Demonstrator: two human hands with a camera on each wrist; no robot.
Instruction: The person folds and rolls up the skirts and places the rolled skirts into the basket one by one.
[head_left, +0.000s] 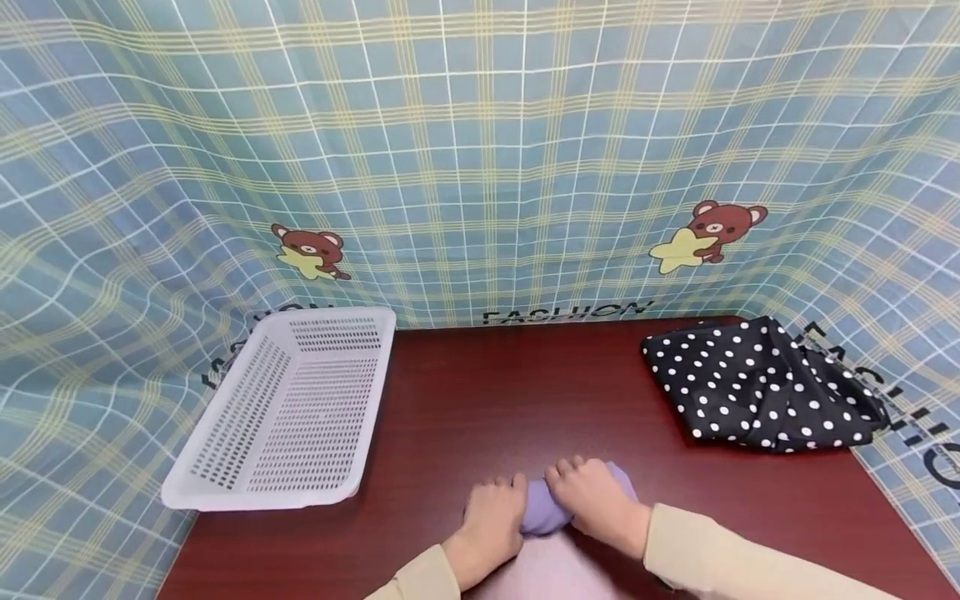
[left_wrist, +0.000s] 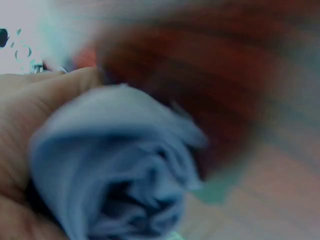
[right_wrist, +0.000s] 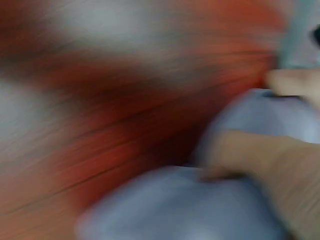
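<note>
Both your hands, left hand (head_left: 491, 521) and right hand (head_left: 596, 500), clamp the rolled lilac cloth (head_left: 542, 510) at table's (head_left: 525, 400) near edge; uneven pressure likely unrolls it.

Work surface: dark red-brown wood-grain table (head_left: 480, 400), glossy, with soft even reflections and no hard shadows.

Backdrop: blue-green checked fabric with yellow and white lines (head_left: 480, 150) hangs behind the table, wraps round both the left and right sides, and is wrinkled on the left. Printed on it are two brown cartoon bears holding yellow stars, one far left (head_left: 311, 252) and one far right (head_left: 708, 234). Black "FASHION" lettering (head_left: 566, 313) runs along the cloth's lower edge where it meets the far table edge, and is repeated at the right side.

Wrist views are too blurred for room detail.
</note>
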